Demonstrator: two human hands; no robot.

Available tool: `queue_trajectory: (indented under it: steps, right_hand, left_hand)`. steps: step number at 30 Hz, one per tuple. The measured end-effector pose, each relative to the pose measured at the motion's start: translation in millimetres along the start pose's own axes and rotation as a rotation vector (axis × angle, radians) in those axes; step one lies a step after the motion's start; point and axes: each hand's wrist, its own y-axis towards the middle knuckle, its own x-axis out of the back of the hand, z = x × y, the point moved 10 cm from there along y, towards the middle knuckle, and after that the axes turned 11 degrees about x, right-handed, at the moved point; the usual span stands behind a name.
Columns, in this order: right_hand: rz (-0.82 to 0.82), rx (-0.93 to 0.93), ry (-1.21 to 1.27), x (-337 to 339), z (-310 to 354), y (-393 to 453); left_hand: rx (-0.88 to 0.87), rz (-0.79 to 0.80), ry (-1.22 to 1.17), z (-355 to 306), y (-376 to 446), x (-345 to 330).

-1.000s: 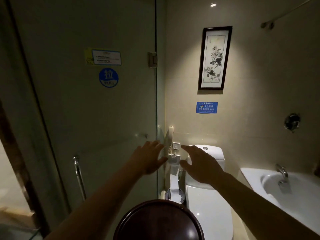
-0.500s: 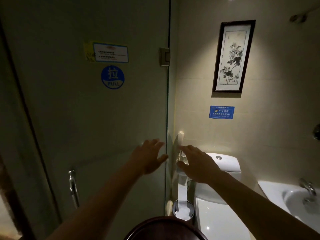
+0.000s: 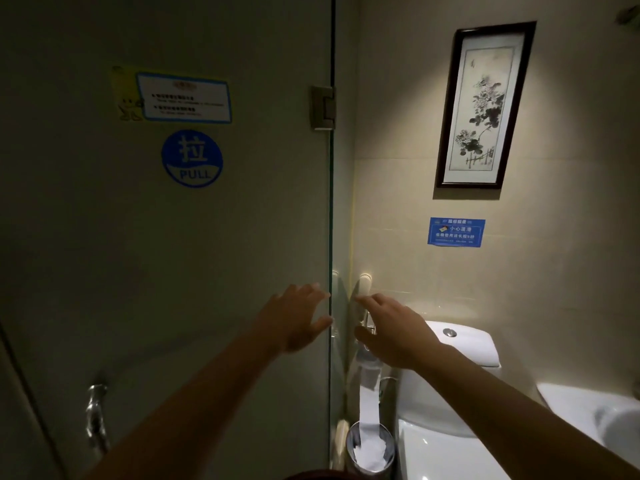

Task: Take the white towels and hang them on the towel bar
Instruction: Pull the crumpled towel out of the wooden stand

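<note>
No white towel or towel bar can be found in this dim bathroom view. Both hands are empty, with fingers spread. The left hand (image 3: 298,318) is in front of the glass door (image 3: 207,271), near its right edge. The right hand (image 3: 391,329) is just right of that edge, before the toilet tank (image 3: 464,344).

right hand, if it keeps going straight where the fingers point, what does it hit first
Most likely the white wall phone just beyond the right hand, beside the glass door; depth is hard to judge in this dim view.
</note>
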Motion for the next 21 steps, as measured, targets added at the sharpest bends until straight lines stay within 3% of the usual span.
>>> queue_trajectory:
  steps: [12, 21]
  right_hand:
    - [-0.013, -0.037, -0.01, -15, -24, 59]
    - [0.059, -0.048, -0.017, -49, -19, 31]
  left_hand:
    - [-0.028, 0.015, -0.009, 22, 49, -20]
    - [-0.006, 0.082, -0.014, 23, 27, -53]
